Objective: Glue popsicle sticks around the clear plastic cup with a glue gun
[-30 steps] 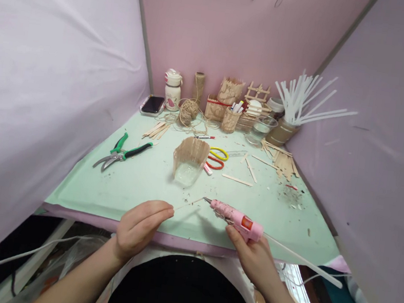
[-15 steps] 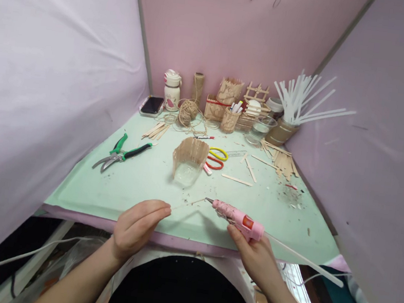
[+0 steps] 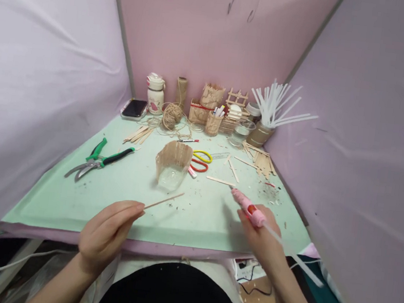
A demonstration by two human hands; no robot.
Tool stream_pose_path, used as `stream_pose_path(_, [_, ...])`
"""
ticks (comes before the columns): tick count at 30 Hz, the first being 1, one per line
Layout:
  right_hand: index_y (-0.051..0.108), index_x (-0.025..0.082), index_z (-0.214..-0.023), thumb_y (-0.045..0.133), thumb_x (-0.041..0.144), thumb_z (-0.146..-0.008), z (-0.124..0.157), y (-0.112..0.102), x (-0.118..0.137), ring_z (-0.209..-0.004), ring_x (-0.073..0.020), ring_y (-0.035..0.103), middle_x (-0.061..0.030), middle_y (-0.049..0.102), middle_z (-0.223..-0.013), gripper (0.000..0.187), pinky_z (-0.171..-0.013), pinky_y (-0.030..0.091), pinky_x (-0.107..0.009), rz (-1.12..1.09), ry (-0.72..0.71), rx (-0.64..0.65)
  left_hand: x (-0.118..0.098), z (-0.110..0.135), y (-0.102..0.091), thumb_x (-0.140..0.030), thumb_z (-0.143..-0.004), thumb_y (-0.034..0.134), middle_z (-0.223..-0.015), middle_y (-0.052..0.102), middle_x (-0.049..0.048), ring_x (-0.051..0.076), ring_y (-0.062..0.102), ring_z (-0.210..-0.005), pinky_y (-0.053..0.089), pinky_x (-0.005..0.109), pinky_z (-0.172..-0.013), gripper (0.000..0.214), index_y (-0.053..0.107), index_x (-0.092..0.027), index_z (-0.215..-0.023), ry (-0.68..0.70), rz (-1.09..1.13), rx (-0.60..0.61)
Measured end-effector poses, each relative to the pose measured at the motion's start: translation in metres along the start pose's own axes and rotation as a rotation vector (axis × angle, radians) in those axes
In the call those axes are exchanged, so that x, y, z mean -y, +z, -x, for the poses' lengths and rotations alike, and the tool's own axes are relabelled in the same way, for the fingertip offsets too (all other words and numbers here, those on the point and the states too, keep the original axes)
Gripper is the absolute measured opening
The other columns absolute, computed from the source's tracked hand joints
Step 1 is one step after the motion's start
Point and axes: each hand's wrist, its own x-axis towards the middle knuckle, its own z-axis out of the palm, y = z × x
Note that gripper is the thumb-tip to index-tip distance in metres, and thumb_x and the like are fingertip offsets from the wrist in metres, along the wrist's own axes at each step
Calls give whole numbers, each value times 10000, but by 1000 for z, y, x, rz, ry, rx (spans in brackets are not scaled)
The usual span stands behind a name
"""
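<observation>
Between the thumb and fingers of my left hand is one end of a thin wooden craft stick, held edge-on above the table and pointing up to the right. My right hand is wrapped round a pink hot glue gun, its nozzle pointing up and left, away from the craft stick. A long white glue stick trails from the gun's back end. Beyond my hands stands a clear container whose back and sides are lined with upright craft sticks.
Green-handled pruning shears lie open at left. Scissors and loose craft sticks are right of the container. Along the back stand a bottle, twine, stick-covered boxes, a water bowl and a pot of glue sticks.
The glue gun's nozzle has moved away from the craft stick, to the right. My left hand still holds the stick. The whole view has shifted, so the table things appear farther left.
</observation>
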Motion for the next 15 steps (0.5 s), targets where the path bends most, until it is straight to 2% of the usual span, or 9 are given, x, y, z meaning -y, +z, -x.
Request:
stream_pose_path(2, [637, 166, -841, 383, 402, -950, -10, -4, -21, -828, -291, 585, -129, 641, -827, 363, -726, 481, -407, 304, 39, -42, 1, -4, -1, 40, -744, 705, -910, 728, 51, 168, 689, -825, 577, 290, -743, 359, 710, -165, -1039, -28, -17, -25])
stream_pose_path(4, [621, 116, -879, 383, 362, -944, -18, -5, -40, -840, -318, 574, -174, 632, -863, 349, -707, 460, -410, 517, 80, -24, 2, -9, -3, 17, -756, 708, -895, 728, 46, 160, 688, -813, 573, 282, -745, 315, 709, -162, -1015, -44, -44, -28])
stream_pose_path(6, [621, 61, -929, 411, 350, -931, -24, -4, -54, -884, -360, 579, -214, 628, -900, 358, -699, 452, -414, 637, 165, 20, 1, -14, -6, -9, -774, 705, -880, 729, 39, 153, 689, -803, 571, 272, -752, 269, 704, -164, -993, -51, -76, -29])
stream_pose_path(11, [641, 53, -1011, 441, 483, -923, -25, -5, -74, -942, -406, 596, -252, 632, -973, 482, -708, 463, -449, 679, 193, 125, -1, -29, -13, -76, -832, 671, -853, 730, 26, 143, 691, -796, 561, 256, -775, 154, 689, -171, -951, -89, -158, 27])
stream_pose_path(15, [650, 113, -1095, 441, 624, -870, -25, -26, -61, -986, -453, 575, -273, 610, -1123, 596, -728, 454, -560, 606, 176, 15, -2, -38, -16, -121, -877, 631, -856, 728, 25, 131, 688, -797, 552, 243, -787, 96, 678, -172, -944, -134, -191, 105])
